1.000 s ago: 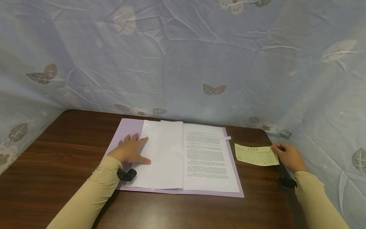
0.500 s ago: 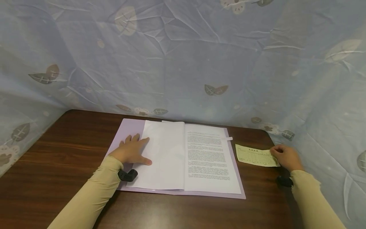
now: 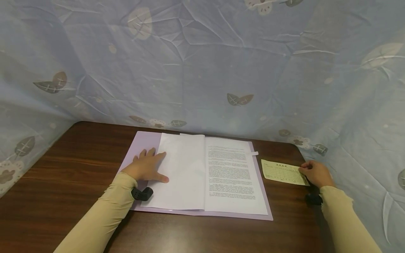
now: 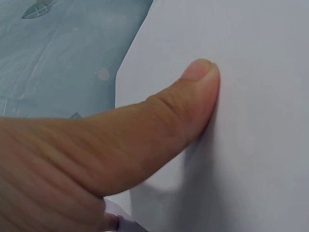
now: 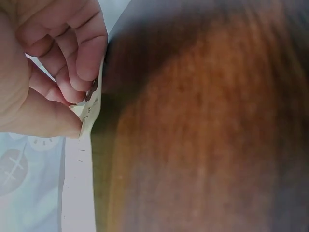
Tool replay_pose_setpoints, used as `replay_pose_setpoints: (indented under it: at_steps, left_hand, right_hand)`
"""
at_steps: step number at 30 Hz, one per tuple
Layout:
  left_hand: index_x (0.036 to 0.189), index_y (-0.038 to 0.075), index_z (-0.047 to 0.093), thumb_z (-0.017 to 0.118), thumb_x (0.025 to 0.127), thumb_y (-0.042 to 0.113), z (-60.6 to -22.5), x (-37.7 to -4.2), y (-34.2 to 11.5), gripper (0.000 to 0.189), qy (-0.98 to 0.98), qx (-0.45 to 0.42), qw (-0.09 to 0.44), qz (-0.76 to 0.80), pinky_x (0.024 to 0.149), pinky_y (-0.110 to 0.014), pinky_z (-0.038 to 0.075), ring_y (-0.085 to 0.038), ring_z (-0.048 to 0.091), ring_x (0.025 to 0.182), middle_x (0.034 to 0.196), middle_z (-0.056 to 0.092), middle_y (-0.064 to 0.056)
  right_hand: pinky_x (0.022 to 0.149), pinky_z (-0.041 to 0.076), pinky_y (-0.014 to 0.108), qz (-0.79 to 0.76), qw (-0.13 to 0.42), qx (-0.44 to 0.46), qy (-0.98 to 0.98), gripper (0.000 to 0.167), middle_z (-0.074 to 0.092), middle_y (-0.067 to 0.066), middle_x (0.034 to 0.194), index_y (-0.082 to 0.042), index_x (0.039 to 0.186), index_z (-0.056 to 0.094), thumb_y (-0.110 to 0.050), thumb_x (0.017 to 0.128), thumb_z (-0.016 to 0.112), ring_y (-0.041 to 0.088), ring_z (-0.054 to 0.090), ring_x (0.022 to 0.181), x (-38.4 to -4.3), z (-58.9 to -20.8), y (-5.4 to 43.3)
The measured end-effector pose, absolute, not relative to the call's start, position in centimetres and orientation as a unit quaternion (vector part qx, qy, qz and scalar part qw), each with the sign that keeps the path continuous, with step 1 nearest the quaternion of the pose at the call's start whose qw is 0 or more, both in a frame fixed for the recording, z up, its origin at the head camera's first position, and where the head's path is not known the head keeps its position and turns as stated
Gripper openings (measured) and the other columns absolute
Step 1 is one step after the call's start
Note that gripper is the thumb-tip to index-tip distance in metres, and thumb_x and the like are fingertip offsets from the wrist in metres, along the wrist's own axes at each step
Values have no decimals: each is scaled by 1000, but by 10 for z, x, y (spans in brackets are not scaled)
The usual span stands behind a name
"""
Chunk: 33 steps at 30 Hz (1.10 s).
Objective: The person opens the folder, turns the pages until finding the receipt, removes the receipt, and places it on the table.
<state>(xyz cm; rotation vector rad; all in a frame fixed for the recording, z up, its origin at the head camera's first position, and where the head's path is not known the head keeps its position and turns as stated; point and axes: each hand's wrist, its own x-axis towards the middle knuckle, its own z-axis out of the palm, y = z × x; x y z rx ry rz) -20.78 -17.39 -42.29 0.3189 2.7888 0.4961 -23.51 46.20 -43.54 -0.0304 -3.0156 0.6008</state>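
My left hand (image 3: 143,167) lies with spread, straight fingers across the left cover of a lilac folder (image 3: 143,138) and the edge of its blank white page (image 3: 183,168). In the left wrist view the thumb (image 4: 159,116) rests on that page. At the folder's right, my right hand (image 3: 317,174) pinches the right end of a pale yellow printed slip (image 3: 283,172) with a table grid on it. The right wrist view shows thumb and curled fingers on the slip's edge (image 5: 91,108), which is slightly bent there.
A printed text page (image 3: 232,175) fills the folder's right side, with a small white tab (image 3: 253,153) sticking out. Everything lies on a dark brown wooden table (image 3: 196,232). A leaf-patterned pale blue cloth (image 3: 202,70) hangs behind and on both sides.
The right hand has shifted slightly left at the slip's end, its grip slightly altered. The left hand and folder stay put; the head view has drifted a little.
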Motion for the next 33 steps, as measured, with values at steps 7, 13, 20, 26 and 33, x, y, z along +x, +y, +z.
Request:
replay_pose_setpoints:
  at_steps: [7,13,20,26,33]
  left_hand:
    - [161,7,35,84,75,64,-424,-208,-174,114,968,110,146,173,111,-82,11,-66,10,147,163,16,-38]
    - [161,7,34,83,76,63,-424,-208,-174,113,968,109,148,172,111,-82,10,-66,9,147,163,15,-39]
    - [161,7,35,84,75,64,-425,-208,-175,113,968,113,146,172,110,-83,11,-66,10,147,163,16,-39]
    - [161,7,35,84,75,63,-426,-209,-175,114,966,112,148,178,110,-83,11,-67,10,147,163,16,-39]
    - [161,6,34,84,74,64,-427,-209,-176,115,968,113,146,172,110,-83,11,-67,10,146,162,16,-40]
  right_hand:
    - [71,49,45,201,72,-12,-977,28,68,29,99,12,111,64,-14,100,62,40,64,87,-236,-430,459]
    - [75,50,56,216,133,3,-967,28,67,29,105,9,119,63,-15,105,57,44,63,92,-235,-404,427]
    - [91,48,62,260,132,65,-954,33,61,29,126,4,129,63,-19,106,58,47,59,113,-229,-378,369]
    - [97,48,61,258,82,102,-957,35,59,27,132,1,134,61,-18,104,63,45,59,118,-224,-377,323]
    - [101,50,57,285,54,119,-950,38,61,22,134,0,135,62,-12,99,68,41,62,118,-218,-389,280]
